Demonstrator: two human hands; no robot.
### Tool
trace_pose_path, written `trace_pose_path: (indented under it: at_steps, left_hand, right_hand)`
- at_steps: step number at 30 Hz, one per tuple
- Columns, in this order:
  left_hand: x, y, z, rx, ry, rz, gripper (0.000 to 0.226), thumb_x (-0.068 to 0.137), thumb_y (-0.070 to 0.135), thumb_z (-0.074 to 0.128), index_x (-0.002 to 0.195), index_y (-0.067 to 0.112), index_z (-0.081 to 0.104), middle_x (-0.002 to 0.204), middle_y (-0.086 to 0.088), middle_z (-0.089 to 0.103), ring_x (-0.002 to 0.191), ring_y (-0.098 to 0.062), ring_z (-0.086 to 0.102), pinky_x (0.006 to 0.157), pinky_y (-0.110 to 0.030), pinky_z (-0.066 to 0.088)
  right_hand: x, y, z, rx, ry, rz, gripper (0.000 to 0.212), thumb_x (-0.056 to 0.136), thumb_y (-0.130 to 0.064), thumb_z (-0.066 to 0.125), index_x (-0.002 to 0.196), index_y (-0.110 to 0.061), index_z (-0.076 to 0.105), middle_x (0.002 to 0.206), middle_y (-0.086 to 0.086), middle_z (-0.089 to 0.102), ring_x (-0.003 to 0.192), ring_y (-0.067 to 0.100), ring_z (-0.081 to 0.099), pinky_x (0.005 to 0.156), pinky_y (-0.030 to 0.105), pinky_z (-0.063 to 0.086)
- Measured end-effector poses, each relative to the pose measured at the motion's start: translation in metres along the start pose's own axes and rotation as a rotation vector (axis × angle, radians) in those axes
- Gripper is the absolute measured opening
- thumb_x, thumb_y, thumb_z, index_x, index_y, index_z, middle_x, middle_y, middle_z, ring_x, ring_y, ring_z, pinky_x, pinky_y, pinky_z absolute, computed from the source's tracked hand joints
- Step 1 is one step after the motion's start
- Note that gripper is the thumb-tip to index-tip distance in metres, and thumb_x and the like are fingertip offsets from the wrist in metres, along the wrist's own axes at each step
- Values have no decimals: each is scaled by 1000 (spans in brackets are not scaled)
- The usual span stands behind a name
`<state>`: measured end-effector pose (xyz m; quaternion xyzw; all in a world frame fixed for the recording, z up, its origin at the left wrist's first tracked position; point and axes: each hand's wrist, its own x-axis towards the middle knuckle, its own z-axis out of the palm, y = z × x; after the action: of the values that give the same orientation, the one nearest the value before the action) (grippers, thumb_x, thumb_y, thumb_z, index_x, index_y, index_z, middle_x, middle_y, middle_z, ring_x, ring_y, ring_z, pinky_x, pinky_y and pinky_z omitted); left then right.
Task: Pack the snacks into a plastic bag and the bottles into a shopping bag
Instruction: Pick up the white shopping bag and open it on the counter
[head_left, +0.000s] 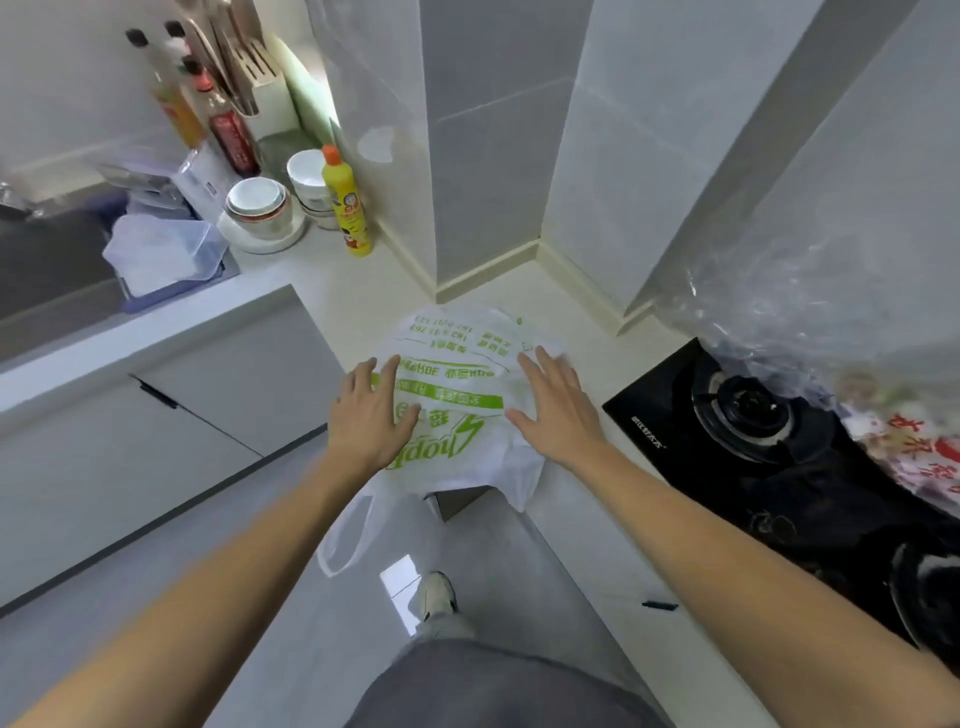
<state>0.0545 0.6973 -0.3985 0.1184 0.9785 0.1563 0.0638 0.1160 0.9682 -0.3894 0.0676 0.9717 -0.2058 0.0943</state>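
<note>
Head view: pale corner countertop (363, 291), white plastic bag (457, 395) under both hands' flat, spread fingers (535, 374).

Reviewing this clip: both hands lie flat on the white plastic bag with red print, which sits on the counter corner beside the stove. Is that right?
Not quite: the print is green, not red. The head view shows the left hand and right hand flat on the white plastic bag, on the counter corner beside the stove.
</note>
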Motion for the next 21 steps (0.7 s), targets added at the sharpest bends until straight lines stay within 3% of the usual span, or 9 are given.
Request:
trace_pose_path:
  at_steps: [4,7,10,13,16,19,21]
  left_hand:
    - [10,-34,24,-88,-147,-176,94,90,72,52,161,29,9,163,-17,20,147,-40,27,111,-57,37]
    - [11,-55,43,-205,-243,-303,108,78,82,57,160,36,4,157,-17,28,141,-44,35,111,-58,39]
    - [6,-59,59,-310,-348,-339,114,74,83,62,160,38,2,152,-12,35,140,-37,39,109,-57,41]
    - [5,-49,71,-313,-354,-307,111,78,69,71,161,36,3,148,-7,38,137,-32,42,106,-53,44]
    - [16,-40,81,-348,-333,-262,101,85,45,74,162,29,10,144,-8,40,130,-32,49,103,-50,47]
    - [37,-29,85,-374,-268,-191,85,90,24,68,160,24,19,138,-7,45,125,-31,52,98,-46,49]
    - [56,-19,85,-378,-214,-142,78,93,16,62,160,22,23,143,-7,46,127,-31,51,100,-44,47]
  right_hand:
    - [19,1,33,19,-100,68,116,84,-69,70,165,-36,-6,173,-2,-17,159,33,-1,124,55,22]
    - [28,9,57,-2,-173,96,132,75,-72,77,162,-40,-17,171,-1,-24,159,37,-2,122,58,24]
    - [35,15,78,-32,-250,87,137,71,-68,82,161,-41,-18,170,-2,-27,157,38,2,121,60,28]
    - [43,18,93,-59,-254,52,120,80,-44,85,163,-37,-1,170,4,-8,148,38,27,108,53,47]
    - [58,26,97,-16,-144,-30,99,85,-15,78,163,-36,20,154,6,27,120,35,57,80,40,56]
    - [78,37,84,49,-60,-79,84,85,1,65,156,-34,36,137,1,40,94,33,64,65,39,56]
    - [94,47,71,52,-15,-87,79,84,5,63,151,-32,42,133,0,42,87,32,64,61,43,57]
